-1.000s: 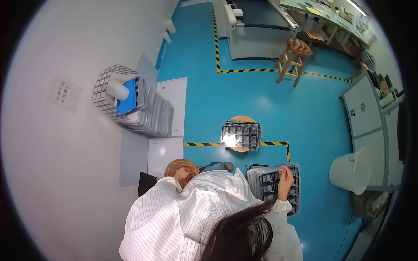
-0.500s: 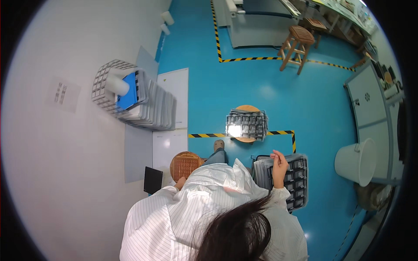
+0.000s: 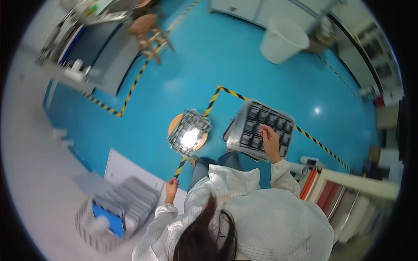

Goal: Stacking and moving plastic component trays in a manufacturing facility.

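My right hand (image 3: 269,141) hovers over a stack of clear sheets with dark square frames (image 3: 273,117), right of my legs. Its fingers are bent together, with nothing visible in them; I cannot tell whether it touches the top sheet. My left hand (image 3: 172,188) is held low at my left side, fingers drawn together; anything in them is too small to make out. Ahead and slightly left, a pile of similar shiny framed sheets (image 3: 187,126) lies on a round wooden stool (image 3: 175,124), with glare on its surface.
Many pale sheets (image 3: 137,198) stand stacked beside a wire basket (image 3: 87,230) holding a blue item (image 3: 109,219) at lower left. A shelf (image 3: 348,182) with rolls stands close right. Farther off are a white bucket (image 3: 283,41), a wooden stool (image 3: 148,30) and striped floor tape (image 3: 320,145).
My view and body have turned to the right. My left hand has come forward into plain view. My right hand remains above the sheet stack, now over its middle.
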A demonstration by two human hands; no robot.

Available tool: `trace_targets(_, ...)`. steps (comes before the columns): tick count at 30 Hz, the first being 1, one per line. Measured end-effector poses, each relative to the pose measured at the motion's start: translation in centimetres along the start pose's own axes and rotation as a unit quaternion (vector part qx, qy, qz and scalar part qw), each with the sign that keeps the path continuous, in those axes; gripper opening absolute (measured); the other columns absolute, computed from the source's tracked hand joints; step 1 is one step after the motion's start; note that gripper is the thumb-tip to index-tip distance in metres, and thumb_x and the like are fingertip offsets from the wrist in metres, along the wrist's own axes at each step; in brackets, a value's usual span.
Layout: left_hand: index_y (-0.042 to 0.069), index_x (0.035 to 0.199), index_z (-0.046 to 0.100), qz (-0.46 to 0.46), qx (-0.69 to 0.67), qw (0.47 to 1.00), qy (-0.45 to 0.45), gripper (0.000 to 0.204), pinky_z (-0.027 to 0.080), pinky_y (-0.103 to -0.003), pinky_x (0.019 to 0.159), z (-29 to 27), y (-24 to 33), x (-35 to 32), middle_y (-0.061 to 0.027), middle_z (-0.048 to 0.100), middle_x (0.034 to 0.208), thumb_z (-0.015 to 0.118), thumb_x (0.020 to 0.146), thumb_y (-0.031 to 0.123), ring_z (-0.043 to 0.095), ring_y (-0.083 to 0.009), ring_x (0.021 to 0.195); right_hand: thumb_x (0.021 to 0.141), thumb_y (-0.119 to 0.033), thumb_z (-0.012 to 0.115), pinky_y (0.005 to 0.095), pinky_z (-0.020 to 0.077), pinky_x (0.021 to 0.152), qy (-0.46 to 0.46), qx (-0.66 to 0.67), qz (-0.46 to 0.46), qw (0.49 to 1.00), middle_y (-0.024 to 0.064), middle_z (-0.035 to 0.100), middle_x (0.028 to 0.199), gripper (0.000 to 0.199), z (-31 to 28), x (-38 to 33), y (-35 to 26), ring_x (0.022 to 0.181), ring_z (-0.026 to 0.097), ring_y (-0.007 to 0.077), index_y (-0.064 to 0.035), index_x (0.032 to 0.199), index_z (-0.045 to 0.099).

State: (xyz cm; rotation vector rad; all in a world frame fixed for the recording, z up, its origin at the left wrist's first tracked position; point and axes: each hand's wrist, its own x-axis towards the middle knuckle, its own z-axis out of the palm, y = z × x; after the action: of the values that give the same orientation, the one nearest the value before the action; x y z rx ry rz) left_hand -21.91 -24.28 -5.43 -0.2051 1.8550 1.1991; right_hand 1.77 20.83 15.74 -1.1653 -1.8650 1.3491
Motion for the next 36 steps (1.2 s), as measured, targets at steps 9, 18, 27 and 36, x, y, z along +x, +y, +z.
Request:
trace_targets(9, 0.003, 0.114, 0.059, 0.196, 0.204, 0.936, -0.208, 0.038, 0.044, -0.027, 0.054, 18.3, 20.8, 12.1, -0.0039, 0.062, 0.075, 0.059, 0.08, 0.021, 0.054, -0.0096, 0.06, 0.093, -0.016, 0.049, 0.0249, 0.0469, 0.076, 0.291, -0.051, 0.127, 0.947, 0.006, 0.062, 0.093, 0.025, -12.5, -7.7, 7.9, 0.084, 0.058, 0.0128, 0.0006, 0.109, 0.058)
trace_targets(18, 0.001, 0.124, 0.049, 0.416, 0.28, 0.845, -0.186, 0.045, 0.043, -0.033, 0.091, 37.3, 30.0, 7.0, -0.0166, 0.057, 0.114, 0.06, 0.083, 0.014, 0.056, -0.0262, 0.107, 0.092, -0.033, 0.05, 0.0286, 0.0441, 0.079, 0.305, 0.105, 0.264, 0.909, 0.0048, 0.06, 0.098, 0.038, -16.0, -7.8, 16.1, 0.089, 0.055, 0.0144, -0.0032, 0.114, 0.055)
trace_targets(27, -0.002, 0.113, 0.055, 0.579, 0.424, 0.594, -0.362, 0.043, 0.043, -0.041, 0.091, 56.5, 32.4, 0.2, -0.0242, 0.055, 0.114, 0.06, 0.079, 0.024, 0.052, -0.0384, 0.106, 0.089, -0.036, 0.054, 0.0306, 0.0428, 0.077, 0.348, 0.295, 0.382, 0.804, 0.0028, 0.056, 0.092, 0.037, -10.0, -14.5, 17.6, 0.09, 0.053, 0.016, -0.0063, 0.11, 0.054)
trace_targets(36, -0.009, 0.119, 0.049, 0.34, 0.704, 0.535, -0.319, 0.094, 0.039, -0.041, 0.095, 65.0, 28.3, -2.0, -0.0293, 0.049, 0.121, 0.032, 0.078, 0.074, 0.047, -0.0376, 0.115, 0.08, -0.049, 0.062, 0.0402, 0.0338, 0.096, 0.347, 0.611, 0.393, 0.593, 0.012, 0.042, 0.116, 0.067, -4.2, -13.8, 15.2, 0.112, 0.041, 0.0261, -0.0022, 0.122, 0.037)
